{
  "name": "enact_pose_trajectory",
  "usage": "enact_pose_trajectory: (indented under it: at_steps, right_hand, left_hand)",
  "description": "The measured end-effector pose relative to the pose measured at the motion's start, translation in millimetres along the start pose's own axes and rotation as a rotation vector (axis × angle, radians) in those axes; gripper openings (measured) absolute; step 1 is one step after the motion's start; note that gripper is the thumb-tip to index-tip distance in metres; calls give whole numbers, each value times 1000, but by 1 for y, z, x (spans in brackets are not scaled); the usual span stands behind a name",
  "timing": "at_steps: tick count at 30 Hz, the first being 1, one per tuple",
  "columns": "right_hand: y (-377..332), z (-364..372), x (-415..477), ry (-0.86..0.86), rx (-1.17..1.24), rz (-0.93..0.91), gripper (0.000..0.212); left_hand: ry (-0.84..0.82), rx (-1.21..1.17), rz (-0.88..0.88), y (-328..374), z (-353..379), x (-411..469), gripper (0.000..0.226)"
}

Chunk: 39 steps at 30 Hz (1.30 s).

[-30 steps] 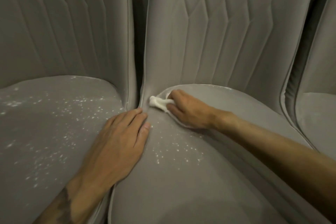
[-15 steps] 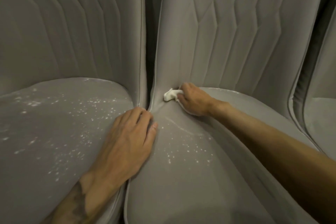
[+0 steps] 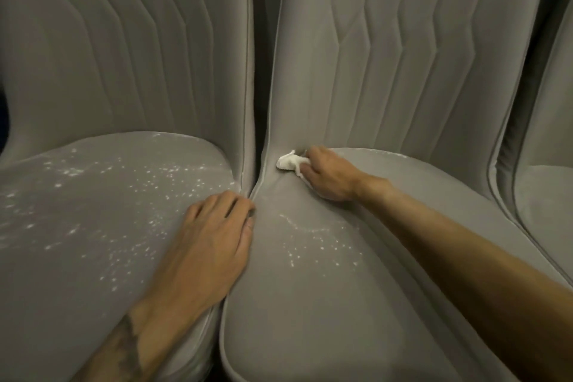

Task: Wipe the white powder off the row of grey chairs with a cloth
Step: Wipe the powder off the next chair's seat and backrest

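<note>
The small crumpled white cloth (image 3: 290, 161) lies lengthwise left-right, tip toward the seat's left corner; the right hand (image 3: 328, 175) clutches it; the left hand (image 3: 214, 245) rests flat, fingers relaxed, on the grey upholstered chair seat (image 3: 93, 257).

The chairs (image 3: 310, 319) are showing a soft grey all over, and their backrests (image 3: 387, 56) are carrying stitched vertical lines with a bend. White powder (image 3: 173, 170) is speckling the seats (image 3: 77, 273). The cloth (image 3: 288, 161) is looking white. A dark tattoo (image 3: 127, 346) is marking the left forearm (image 3: 155, 332).

Dim warm light, soft blur, wide-angle bowing
</note>
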State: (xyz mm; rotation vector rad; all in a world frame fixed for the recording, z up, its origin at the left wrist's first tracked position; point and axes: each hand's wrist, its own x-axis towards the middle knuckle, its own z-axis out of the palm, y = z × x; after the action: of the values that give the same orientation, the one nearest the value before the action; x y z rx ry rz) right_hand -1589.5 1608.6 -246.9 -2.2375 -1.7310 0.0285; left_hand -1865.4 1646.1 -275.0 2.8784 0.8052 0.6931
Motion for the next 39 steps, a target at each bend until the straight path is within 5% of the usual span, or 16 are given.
enact_pose_trajectory:
  at_steps: [6, 12, 20, 25, 32, 39]
  right_hand:
    - [-41, -1, -61, -34, 26, -336, 10]
    - [5, -7, -27, 10, -61, -9, 30]
    - [-47, -6, -75, -52, 33, -349, 19]
    - [25, -17, -48, -3, -60, 108, 32]
    - [-29, -19, -113, -37, 11, -278, 12]
    - [3, -6, -99, 134, -15, 178, 30]
  left_hand:
    - [14, 16, 5, -1, 2, 1, 26]
    - [30, -9, 4, -2, 4, 0, 21]
    - [37, 13, 0, -5, 8, 1, 12]
    - [43, 14, 13, -5, 5, -1, 15]
    - [60, 6, 26, -7, 8, 2, 16]
    - [67, 23, 50, -8, 9, 2, 15]
